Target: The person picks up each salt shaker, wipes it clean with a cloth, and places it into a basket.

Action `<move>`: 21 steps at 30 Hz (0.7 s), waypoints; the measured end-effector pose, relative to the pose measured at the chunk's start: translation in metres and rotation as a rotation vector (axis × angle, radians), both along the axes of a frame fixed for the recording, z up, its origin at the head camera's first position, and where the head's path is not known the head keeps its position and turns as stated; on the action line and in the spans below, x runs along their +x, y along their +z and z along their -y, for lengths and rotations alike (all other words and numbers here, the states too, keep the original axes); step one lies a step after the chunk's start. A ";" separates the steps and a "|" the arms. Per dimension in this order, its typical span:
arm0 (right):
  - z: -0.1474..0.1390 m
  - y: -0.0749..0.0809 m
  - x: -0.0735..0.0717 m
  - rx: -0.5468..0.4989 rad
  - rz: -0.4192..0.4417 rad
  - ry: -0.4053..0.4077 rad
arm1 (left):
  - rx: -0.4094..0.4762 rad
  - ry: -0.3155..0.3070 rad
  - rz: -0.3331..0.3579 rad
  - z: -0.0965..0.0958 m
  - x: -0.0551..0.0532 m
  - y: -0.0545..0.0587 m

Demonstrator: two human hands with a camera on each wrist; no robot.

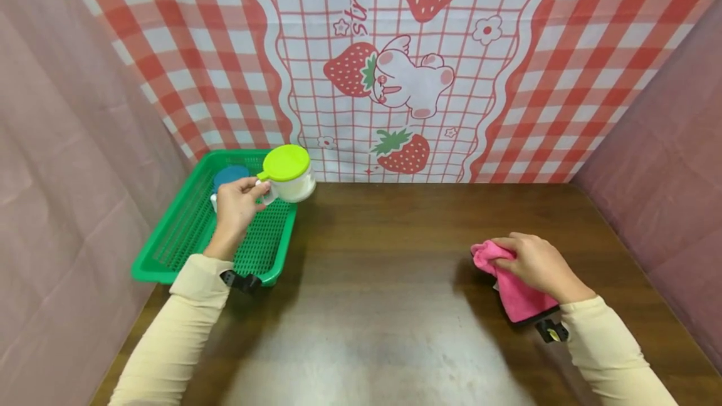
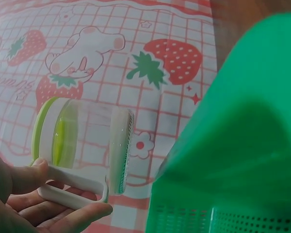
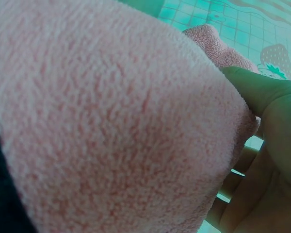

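My left hand (image 1: pixel 235 208) grips the white handle (image 2: pixel 70 189) of a clear seasoning jar (image 1: pixel 296 187) with a lime-green lid (image 1: pixel 286 163). In the head view the jar overlaps the right rim of the green basket (image 1: pixel 286 237). The left wrist view shows it tipped on its side, a white layer (image 2: pixel 120 150) at its base end. Over at the right, my right hand (image 1: pixel 536 262) pinches a pink fleecy cloth (image 1: pixel 519 296) between thumb and fingers, and the cloth hangs down below the hand. Up close, the cloth (image 3: pixel 111 121) fills most of the right wrist view.
Inside the basket sits a second jar with a blue lid (image 1: pixel 231 174), partly hidden behind my left hand. Brown wooden table (image 1: pixel 383 268) lies between the hands. A strawberry-print checked cloth (image 1: pixel 395 80) stands at the back, with pink curtains (image 1: pixel 648 161) along both sides.
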State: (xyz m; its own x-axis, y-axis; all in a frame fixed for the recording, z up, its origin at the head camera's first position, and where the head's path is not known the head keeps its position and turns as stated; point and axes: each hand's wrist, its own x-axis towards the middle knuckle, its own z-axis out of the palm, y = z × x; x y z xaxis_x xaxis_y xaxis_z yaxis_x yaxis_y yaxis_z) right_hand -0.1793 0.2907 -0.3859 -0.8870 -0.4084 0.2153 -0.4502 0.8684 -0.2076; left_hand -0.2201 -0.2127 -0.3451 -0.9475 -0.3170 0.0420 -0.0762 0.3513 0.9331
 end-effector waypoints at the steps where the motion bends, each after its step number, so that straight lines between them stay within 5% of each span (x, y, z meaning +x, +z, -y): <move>1: -0.001 0.000 0.000 0.000 0.001 -0.002 | -0.001 0.010 0.002 0.001 -0.001 0.002; 10: -0.013 -0.002 0.001 0.004 0.001 -0.012 | 0.029 0.074 -0.015 0.016 -0.009 0.011; 21: -0.025 -0.001 0.003 0.031 0.033 -0.044 | 0.028 0.127 0.037 0.030 -0.019 0.006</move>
State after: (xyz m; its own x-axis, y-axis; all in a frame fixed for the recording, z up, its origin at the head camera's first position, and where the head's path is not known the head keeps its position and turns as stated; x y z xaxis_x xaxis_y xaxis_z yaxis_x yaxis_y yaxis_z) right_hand -0.1760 0.3154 -0.3871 -0.9106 -0.3750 0.1737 -0.4050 0.8935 -0.1940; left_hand -0.2388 -0.2426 -0.3388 -0.9006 -0.4347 -0.0030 -0.1530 0.3106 0.9382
